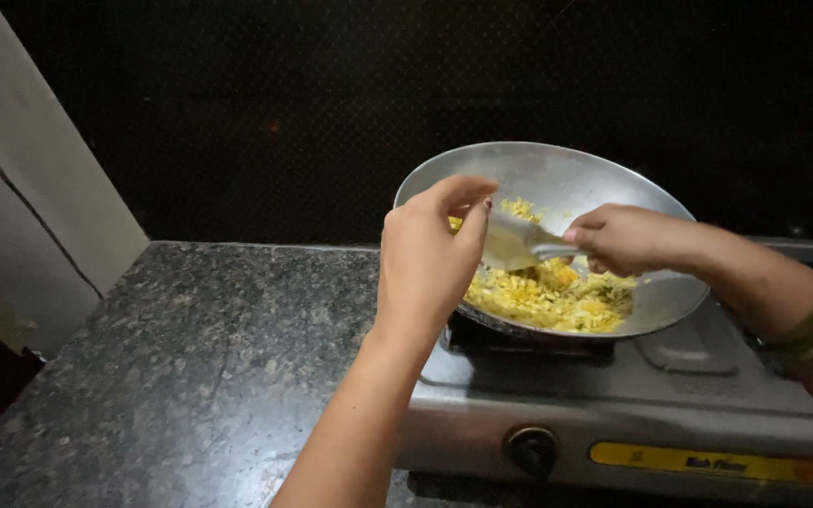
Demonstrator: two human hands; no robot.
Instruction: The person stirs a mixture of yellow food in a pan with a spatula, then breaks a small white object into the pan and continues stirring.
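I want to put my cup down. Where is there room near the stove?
The dark granite counter is bare between the pale wall and the stove. It is crowded at the pan, where the left hand and right hand work a spoon.

Granite counter w/ steel stove.

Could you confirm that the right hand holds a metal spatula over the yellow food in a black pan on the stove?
Not quite: the pan is silver metal, not black, as the head view shows. The rest holds: the right hand holds the metal spatula over the yellow food, and the pan sits on the stove.
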